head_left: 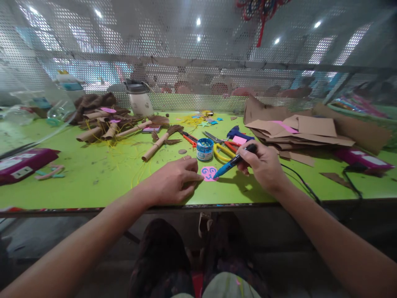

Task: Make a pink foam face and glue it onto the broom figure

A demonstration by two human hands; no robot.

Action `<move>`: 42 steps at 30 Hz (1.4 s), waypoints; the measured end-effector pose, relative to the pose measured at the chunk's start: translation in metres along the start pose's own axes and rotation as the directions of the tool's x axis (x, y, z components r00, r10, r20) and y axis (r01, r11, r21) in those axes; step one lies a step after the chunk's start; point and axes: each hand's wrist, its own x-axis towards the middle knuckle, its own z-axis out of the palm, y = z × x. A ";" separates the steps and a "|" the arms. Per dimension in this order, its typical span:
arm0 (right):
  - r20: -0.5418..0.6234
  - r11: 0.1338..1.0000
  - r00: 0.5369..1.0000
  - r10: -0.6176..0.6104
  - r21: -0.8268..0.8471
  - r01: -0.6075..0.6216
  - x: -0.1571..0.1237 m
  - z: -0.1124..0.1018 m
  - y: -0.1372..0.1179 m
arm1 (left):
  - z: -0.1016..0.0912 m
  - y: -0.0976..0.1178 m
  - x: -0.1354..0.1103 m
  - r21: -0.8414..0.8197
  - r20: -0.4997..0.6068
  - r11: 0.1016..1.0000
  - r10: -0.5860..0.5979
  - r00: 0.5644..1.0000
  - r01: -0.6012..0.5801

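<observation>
Though tiny, cutout [209, 173] seemingly beside left hand [173, 180]

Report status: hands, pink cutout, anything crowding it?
Left hand on table, fingertips at pink cutout edge. Right hand grips blue marker, tip on cutout. Jar and scissors close behind, not touching.

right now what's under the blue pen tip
Under the blue pen: a small pink cutout with blue squiggles, flat on the green table. Fingertips of the left hand hide its left edge.
</observation>
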 end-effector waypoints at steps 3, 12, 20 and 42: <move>0.028 1.000 1.000 0.011 -0.004 -0.010 0.000 0.001 0.000 | 0.000 0.000 0.000 0.002 0.011 1.000 -0.011 1.000 0.011; -0.003 1.000 1.000 0.020 -0.021 -0.020 0.001 0.001 0.001 | 0.001 -0.001 0.000 -0.010 -0.005 1.000 0.002 1.000 -0.002; -0.035 0.999 0.999 -0.022 -0.045 0.021 0.000 0.001 0.000 | 0.000 0.000 0.000 -0.007 -0.005 1.000 0.002 1.000 -0.002; -0.009 1.000 1.000 0.004 -0.021 -0.005 0.001 0.002 0.001 | 0.000 0.000 0.000 -0.005 -0.005 1.000 0.003 1.000 -0.003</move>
